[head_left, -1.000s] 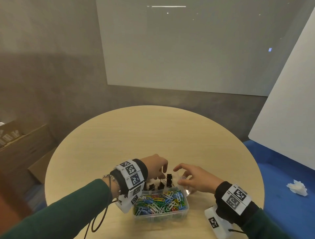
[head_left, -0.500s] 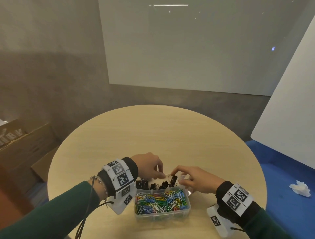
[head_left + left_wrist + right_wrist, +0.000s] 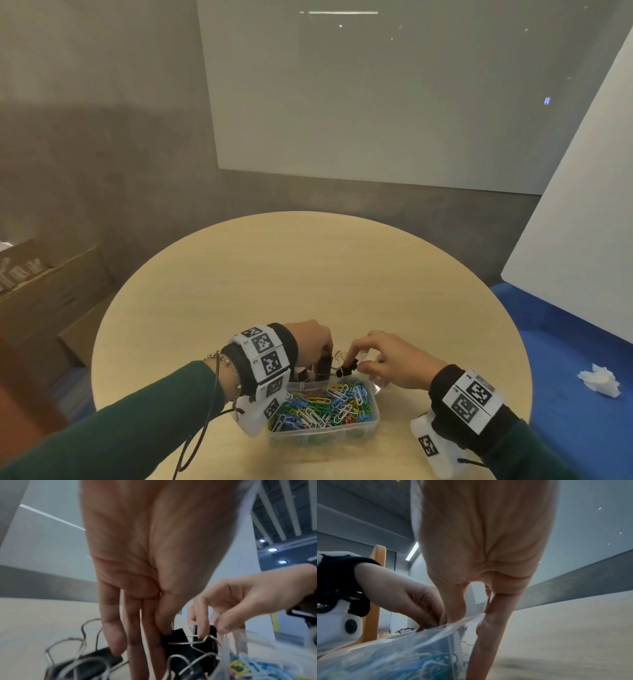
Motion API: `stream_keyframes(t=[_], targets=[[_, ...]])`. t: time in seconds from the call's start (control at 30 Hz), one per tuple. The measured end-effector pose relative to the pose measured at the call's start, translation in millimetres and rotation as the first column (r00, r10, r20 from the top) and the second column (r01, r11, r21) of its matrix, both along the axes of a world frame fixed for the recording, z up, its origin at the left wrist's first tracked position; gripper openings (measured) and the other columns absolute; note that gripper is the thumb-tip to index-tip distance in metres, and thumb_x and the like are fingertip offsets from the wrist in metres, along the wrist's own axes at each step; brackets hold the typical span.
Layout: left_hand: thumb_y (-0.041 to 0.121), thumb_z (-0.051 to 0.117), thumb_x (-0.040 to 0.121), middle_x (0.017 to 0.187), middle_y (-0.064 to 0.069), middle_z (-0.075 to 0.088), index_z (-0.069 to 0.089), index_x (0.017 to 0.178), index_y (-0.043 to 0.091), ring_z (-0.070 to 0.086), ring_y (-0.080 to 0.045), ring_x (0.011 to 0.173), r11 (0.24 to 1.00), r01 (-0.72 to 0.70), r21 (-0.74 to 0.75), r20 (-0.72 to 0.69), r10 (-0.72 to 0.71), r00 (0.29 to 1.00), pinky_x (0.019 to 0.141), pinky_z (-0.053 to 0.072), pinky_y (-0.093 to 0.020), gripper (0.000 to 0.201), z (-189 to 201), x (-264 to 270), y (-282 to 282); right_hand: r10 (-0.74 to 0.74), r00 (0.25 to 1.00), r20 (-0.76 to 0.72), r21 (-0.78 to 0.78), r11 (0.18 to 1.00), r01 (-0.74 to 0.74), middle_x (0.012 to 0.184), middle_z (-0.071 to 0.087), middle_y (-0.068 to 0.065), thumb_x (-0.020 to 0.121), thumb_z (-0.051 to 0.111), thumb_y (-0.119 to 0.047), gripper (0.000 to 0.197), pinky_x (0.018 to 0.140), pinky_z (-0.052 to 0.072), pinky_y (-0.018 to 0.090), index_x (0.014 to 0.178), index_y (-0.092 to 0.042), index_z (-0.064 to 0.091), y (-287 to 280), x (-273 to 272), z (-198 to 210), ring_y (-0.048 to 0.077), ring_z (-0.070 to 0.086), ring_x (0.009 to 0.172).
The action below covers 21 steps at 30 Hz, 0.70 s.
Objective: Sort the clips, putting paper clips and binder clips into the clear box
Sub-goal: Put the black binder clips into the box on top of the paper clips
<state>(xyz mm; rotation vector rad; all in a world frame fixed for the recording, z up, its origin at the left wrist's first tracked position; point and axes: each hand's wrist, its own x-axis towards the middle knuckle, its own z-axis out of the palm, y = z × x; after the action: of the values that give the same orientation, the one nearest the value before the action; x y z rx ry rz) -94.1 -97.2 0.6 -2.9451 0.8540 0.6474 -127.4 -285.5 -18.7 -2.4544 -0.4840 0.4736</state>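
A clear box [image 3: 375, 407] sits on the table's near edge. Its near compartment is full of coloured paper clips [image 3: 322, 404]; black binder clips [image 3: 305, 375] lie in the far one. My left hand [image 3: 325, 356] reaches down over the far compartment, its thumb and forefinger pinching a black binder clip [image 3: 175, 635]. My right hand [image 3: 349, 363] comes in from the right and pinches the wire handle of a second black binder clip [image 3: 347, 370] beside it. More binder clips [image 3: 85, 661] lie under the left fingers. The right wrist view shows the box wall [image 3: 419, 642] close below my right hand [image 3: 471, 616].
The round wooden table [image 3: 308, 274] stretches bare beyond the box. Cardboard boxes [image 3: 41, 291] stand on the floor at left. At right, a white board [image 3: 582, 222] leans over a blue surface with a crumpled tissue [image 3: 599, 380].
My right hand, spread open a second ago, has closed its finger and thumb on a binder clip. My left hand has dropped lower into the far compartment and pinches a clip.
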Motion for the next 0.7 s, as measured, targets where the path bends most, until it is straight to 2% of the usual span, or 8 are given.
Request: stream_keyframes(t=[0.1,0.17,0.27,0.4,0.47,0.57,0.63,0.7], targets=[[0.015,0.056,0.094,0.122,-0.011,0.061,0.062,0.122,0.013,0.061,-0.03,0.105,1.0,-0.021,0.016,0.137,0.018,0.99,0.085,0.051,-0.036,0.028,-1,-2,1,-0.005,1.0,-0.009,0.044,0.999,0.006,0.11,0.05,0.0,0.093,0.059,-0.018,0.018,0.072,0.061,0.037,0.102,-0.027,0.072,-1,0,3,0.017,0.063,0.092],[0.021,0.063,0.091,0.121,-0.008,0.062,0.063,0.12,0.014,0.061,-0.026,0.105,0.996,-0.009,-0.087,0.184,0.025,0.983,0.089,0.052,-0.037,0.03,1,-2,6,-0.009,1.0,-0.019,0.06,0.998,0.01,0.103,0.051,-0.008,0.093,0.06,-0.017,0.018,0.076,0.06,0.036,0.102,-0.026,0.074,-2,-1,5,0.008,0.059,0.089],[0.027,0.064,0.09,0.111,-0.002,0.069,0.067,0.113,0.014,0.062,-0.013,0.089,0.95,-0.027,-0.31,0.106,0.063,0.992,0.083,0.051,-0.026,0.027,11,-1,22,0.006,0.998,-0.055,0.004,1.0,-0.006,0.1,0.052,-0.016,0.094,0.06,-0.022,0.019,0.084,0.058,0.036,0.104,-0.026,0.074,-3,-1,8,0.017,0.062,0.098],[0.031,0.06,0.092,0.105,0.005,0.07,0.068,0.11,0.019,0.062,-0.005,0.08,0.913,-0.123,-0.39,0.087,0.17,0.982,0.08,0.053,-0.023,0.023,26,6,63,0.061,0.997,-0.049,-0.108,0.992,-0.066,0.099,0.048,-0.021,0.097,0.053,-0.025,0.024,0.091,0.054,0.036,0.112,-0.028,0.071,-3,2,8,0.015,0.061,0.099],[0.033,0.06,0.091,0.107,0.007,0.069,0.067,0.111,0.022,0.06,-0.003,0.082,0.921,-0.169,-0.351,0.141,0.23,0.963,0.078,0.049,-0.022,0.023,30,13,89,0.055,0.997,-0.063,-0.096,0.994,-0.061,0.104,0.049,-0.017,0.096,0.055,-0.025,0.021,0.085,0.057,0.034,0.11,-0.027,0.071,-3,3,8,0.02,0.067,0.096],[0.033,0.066,0.087,0.119,0.007,0.062,0.061,0.119,0.026,0.057,-0.006,0.091,0.951,-0.262,-0.163,0.091,0.279,0.956,0.084,0.047,-0.024,0.033,29,19,125,0.012,0.998,-0.064,-0.012,1.0,-0.013,0.115,0.05,0.0,0.093,0.059,-0.021,0.017,0.077,0.059,0.036,0.11,-0.023,0.06,-5,5,5,0.021,0.071,0.085],[0.035,0.071,0.082,0.126,0.005,0.053,0.055,0.126,0.029,0.054,-0.012,0.102,0.954,-0.3,0.006,0.071,0.299,0.952,0.091,0.046,-0.03,0.047,24,18,142,0.002,0.996,-0.088,0.023,1.0,0.0,0.114,0.052,0.003,0.093,0.06,-0.019,0.024,0.074,0.058,0.035,0.115,-0.023,0.056,-6,6,3,0.019,0.07,0.081],[0.04,0.076,0.076,0.128,0.002,0.047,0.048,0.131,0.034,0.053,-0.017,0.108,0.944,-0.312,0.108,0.05,0.308,0.95,0.095,0.047,-0.035,0.061,15,16,153,0.009,0.995,-0.095,-0.007,1.0,-0.009,0.111,0.055,0.0,0.094,0.058,-0.02,0.021,0.075,0.058,0.033,0.115,-0.02,0.061,-5,6,2,0.019,0.069,0.084]])
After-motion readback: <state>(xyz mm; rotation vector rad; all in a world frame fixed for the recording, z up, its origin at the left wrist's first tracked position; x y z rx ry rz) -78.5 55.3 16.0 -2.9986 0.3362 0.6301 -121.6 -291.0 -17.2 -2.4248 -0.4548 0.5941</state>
